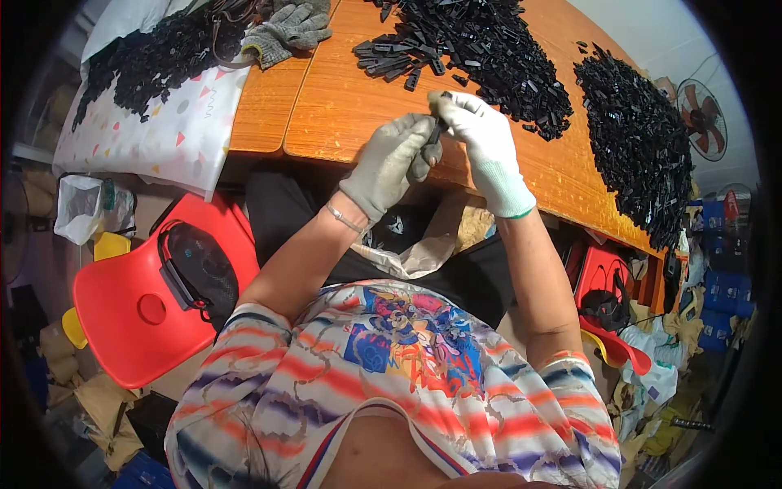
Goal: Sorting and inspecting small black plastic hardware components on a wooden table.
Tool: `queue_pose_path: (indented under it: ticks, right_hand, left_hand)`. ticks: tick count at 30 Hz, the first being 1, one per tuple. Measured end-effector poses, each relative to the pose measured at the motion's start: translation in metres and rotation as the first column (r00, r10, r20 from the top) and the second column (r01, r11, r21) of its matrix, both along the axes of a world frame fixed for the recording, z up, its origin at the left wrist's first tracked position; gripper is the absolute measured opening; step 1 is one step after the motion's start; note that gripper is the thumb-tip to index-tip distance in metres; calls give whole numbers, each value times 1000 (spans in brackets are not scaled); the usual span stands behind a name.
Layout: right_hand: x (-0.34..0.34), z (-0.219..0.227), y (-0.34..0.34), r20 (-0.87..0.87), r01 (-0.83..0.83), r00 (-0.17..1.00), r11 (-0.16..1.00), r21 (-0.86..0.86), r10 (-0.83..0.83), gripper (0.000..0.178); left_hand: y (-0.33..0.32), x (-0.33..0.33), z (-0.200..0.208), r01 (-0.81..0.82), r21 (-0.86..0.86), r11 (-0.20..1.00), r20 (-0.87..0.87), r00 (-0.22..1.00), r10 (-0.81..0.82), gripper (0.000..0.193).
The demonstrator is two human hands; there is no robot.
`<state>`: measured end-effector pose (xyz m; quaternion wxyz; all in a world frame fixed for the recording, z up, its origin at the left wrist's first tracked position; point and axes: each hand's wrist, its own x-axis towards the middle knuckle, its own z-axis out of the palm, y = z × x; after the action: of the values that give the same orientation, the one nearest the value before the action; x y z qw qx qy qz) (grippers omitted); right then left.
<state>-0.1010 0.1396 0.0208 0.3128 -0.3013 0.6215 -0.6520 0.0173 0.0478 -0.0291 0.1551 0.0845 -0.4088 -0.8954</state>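
Note:
A small dark plastic piece (438,130) is pinched between my two gloved hands, just over the near edge of the wooden table (342,114). My left hand (384,167), in a greyish glove, closes its fingers on the lower end. From the other side my right hand (479,130), in a cleaner white glove with a green hem, grips the upper end. The piece is mostly covered by the fingers, so its exact kind cannot be made out. Just beyond the hands lies a heap of small black plastic parts (497,61), with several longer ones at its left side.
Another black heap (639,147) covers the table's right side. At the left, more parts (163,65) lie on a patterned sheet (155,151), beside grey knit gloves (287,34). A pale sack (419,257) lies open at my lap. A red chair (118,297) holding a black bag (199,265) stands left.

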Motion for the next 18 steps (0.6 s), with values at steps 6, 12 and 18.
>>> queue_pose_path:
  ticks: [6,12,18]
  right_hand:
    - [16,-27,12,36,-34,999,994,107,30,17]
    - [26,-38,39,-226,-110,958,953,282,178,26]
    - [-25,-10,26,-585,389,811,768,509,-24,31]
  left_hand:
    - [13,29,-14,102,23,995,17,995,-102,23]
    - [-11,67,-12,414,-701,580,461,884,-74,31]
    - [-39,45,22,109,-994,-9,103,958,269,27]
